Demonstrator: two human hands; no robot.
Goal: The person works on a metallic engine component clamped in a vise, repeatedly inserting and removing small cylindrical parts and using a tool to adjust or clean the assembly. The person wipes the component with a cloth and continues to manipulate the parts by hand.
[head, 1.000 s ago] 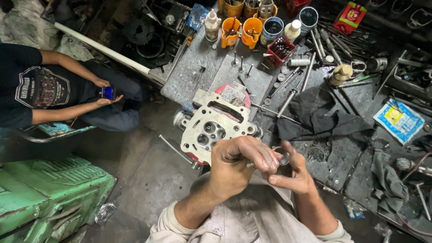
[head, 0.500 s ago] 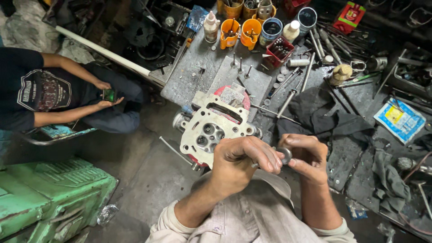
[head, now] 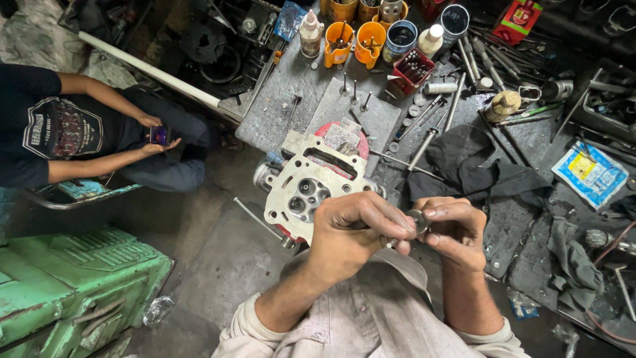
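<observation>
My left hand (head: 351, 229) and my right hand (head: 457, 229) are pressed together right in front of me, fingertips meeting on a small round metal piece (head: 419, 220), and that's pinched between both hands. I can't make out much of it, it's mostly buried under my fingers, just a grey disc edge showing. Just beyond my left knuckles sits the cylinder head (head: 311, 189), pale metal, flat face up, and my hand covers its near corner. Behind it a red round part (head: 344, 136) peeks out, mostly hidden. To the right of my hands a dark cloth (head: 483, 169) lies crumpled on the grimy workbench (head: 278, 113), long rods and tools scattered about it. At the far edge two orange cups (head: 354, 43) stand side by side, a small red box (head: 412, 69) of bits next to them, a white squeeze bottle (head: 309, 33) at their left. Off right, a blue and yellow flat packet (head: 589, 174); top right, a red packet (head: 518, 20), cut off by the frame. On my left a seated person (head: 59, 132) holds a phone (head: 159, 134), and a green metal casing (head: 73, 285) fills the lower corner.
</observation>
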